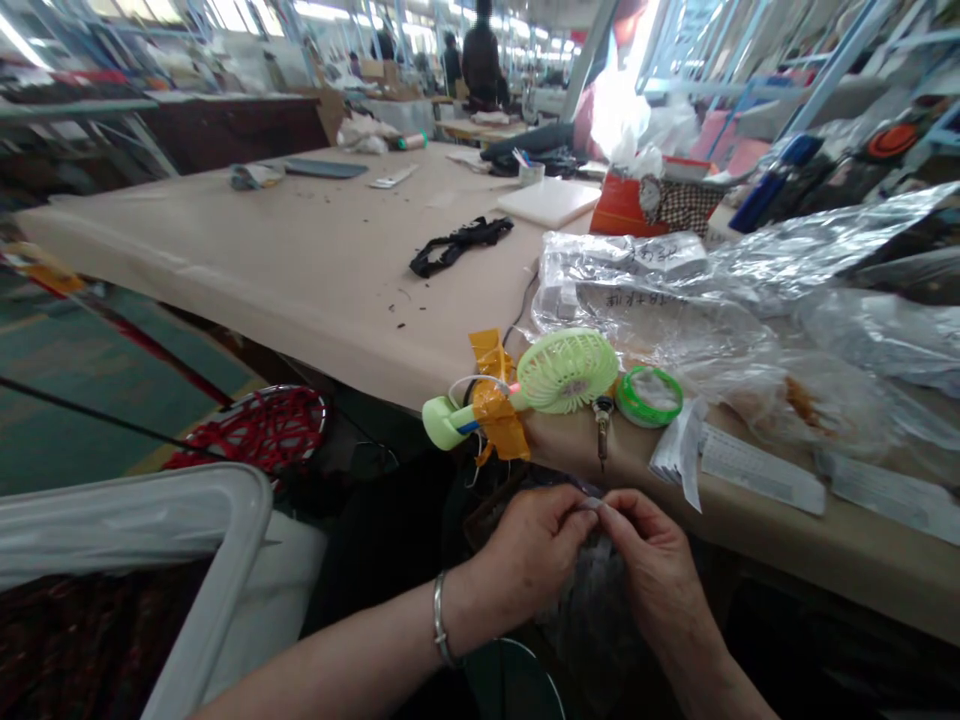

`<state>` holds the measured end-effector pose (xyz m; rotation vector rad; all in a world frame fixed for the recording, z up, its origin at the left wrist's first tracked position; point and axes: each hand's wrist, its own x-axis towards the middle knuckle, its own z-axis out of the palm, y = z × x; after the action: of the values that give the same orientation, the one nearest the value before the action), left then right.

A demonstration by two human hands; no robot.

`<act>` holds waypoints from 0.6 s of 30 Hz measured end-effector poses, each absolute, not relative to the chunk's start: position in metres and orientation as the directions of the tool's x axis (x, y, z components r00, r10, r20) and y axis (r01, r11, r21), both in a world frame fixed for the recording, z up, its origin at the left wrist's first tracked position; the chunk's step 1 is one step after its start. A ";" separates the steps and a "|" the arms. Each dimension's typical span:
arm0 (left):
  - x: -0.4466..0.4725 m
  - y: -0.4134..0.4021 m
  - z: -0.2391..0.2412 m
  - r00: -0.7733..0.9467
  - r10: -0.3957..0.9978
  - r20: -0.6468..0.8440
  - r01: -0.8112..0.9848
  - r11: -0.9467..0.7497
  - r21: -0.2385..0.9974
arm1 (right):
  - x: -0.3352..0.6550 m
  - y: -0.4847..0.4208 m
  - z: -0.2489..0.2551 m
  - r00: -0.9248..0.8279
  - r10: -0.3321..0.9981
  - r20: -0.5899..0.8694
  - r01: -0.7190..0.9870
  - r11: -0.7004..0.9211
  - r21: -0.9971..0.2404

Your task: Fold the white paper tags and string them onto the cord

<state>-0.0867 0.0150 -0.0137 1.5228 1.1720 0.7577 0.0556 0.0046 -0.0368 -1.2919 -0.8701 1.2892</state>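
Observation:
Below the front edge of the table, my left hand [529, 552] and my right hand [649, 560] meet fingertip to fingertip. Both are pinched together on a small pale piece [592, 503] that I cannot make out. A thin metal bangle [441, 620] circles my left wrist. Dark greyish fabric [592, 600] lies in my lap under the hands. Just above them, a small green handheld fan [555, 375] bound with orange tape lies on the table's edge, next to a green tape roll [649, 396].
The beige worktable [315, 260] carries a black fabric strip [459, 243], crinkled clear plastic bags [675, 300], paper labels [757, 465], a white board [550, 201] and a red box [626, 208]. A white plastic bin rim [225, 560] and a red-corded basket [259, 428] stand at left. People stand far back.

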 end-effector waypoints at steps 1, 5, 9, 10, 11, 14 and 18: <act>-0.089 0.018 -0.011 0.321 0.945 -0.069 0.325 -0.042 0.945 | 0.054 0.008 -0.038 0.162 0.969 -0.184 -0.183 -0.154 -0.971; -0.091 0.030 -0.005 0.303 0.952 0.029 0.408 -0.158 0.899 | 0.048 0.016 -0.040 0.196 0.971 -0.139 -0.198 -0.099 -0.975; -0.090 0.039 -0.003 0.286 0.952 0.105 0.457 -0.232 0.859 | 0.044 0.020 -0.041 0.219 0.969 -0.111 -0.208 -0.065 -0.976; -0.090 0.041 -0.002 0.286 0.951 0.118 0.467 -0.246 0.849 | 0.043 0.021 -0.042 0.220 0.970 -0.104 -0.211 -0.057 -0.976; -0.090 0.042 -0.001 0.289 0.949 0.127 0.476 -0.258 0.841 | 0.042 0.021 -0.042 0.221 0.970 -0.097 -0.214 -0.049 -0.976; -0.091 0.045 0.001 0.305 0.942 0.138 0.491 -0.280 0.825 | 0.041 0.021 -0.043 0.226 0.971 -0.079 -0.221 -0.028 -0.975; -0.091 0.048 0.002 0.321 0.935 0.151 0.493 -0.301 0.817 | 0.038 0.022 -0.043 0.245 0.968 -0.059 -0.229 -0.002 -0.974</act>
<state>-0.0905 0.0477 0.0024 1.9210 1.2584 0.8461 0.0385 0.0216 -0.0433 -1.1717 -0.8443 1.1440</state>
